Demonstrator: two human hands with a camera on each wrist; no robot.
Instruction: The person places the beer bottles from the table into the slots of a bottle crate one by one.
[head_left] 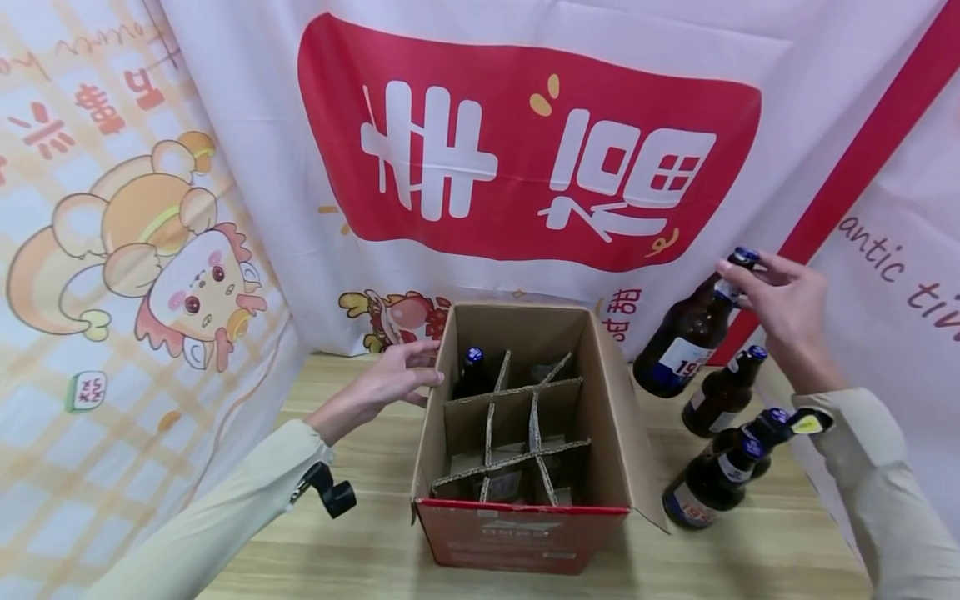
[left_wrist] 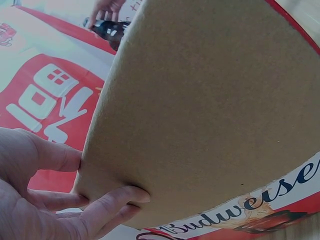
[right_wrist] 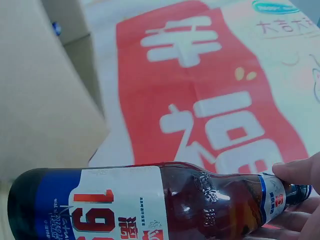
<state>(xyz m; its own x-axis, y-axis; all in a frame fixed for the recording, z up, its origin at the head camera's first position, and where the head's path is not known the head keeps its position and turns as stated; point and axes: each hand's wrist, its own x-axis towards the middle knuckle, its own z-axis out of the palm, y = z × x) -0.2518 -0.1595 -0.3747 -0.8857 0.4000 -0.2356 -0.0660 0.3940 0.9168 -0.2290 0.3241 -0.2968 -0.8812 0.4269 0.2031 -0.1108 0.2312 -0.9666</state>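
My right hand [head_left: 787,312] grips a brown glass beer bottle [head_left: 686,337] by its neck, holding it tilted in the air right of the box. In the right wrist view the bottle [right_wrist: 120,205] shows a white and blue label and a capped neck between thumb and fingers. An open cardboard box [head_left: 525,537] with crossed cardboard dividers [head_left: 517,389] stands mid-table. One blue-capped bottle [head_left: 472,375] sits in its far left compartment. My left hand [head_left: 382,383] touches the box's left side near the far corner; in the left wrist view its fingers [left_wrist: 117,202] lie against the cardboard flap [left_wrist: 210,100].
Several more capped bottles [head_left: 705,492] stand on the wooden table [head_left: 337,533] right of the box, beneath my right forearm. The box's right flap [head_left: 645,450] folds outward toward them. A printed cloth [head_left: 525,150] hangs behind, and another [head_left: 135,333] at the left.
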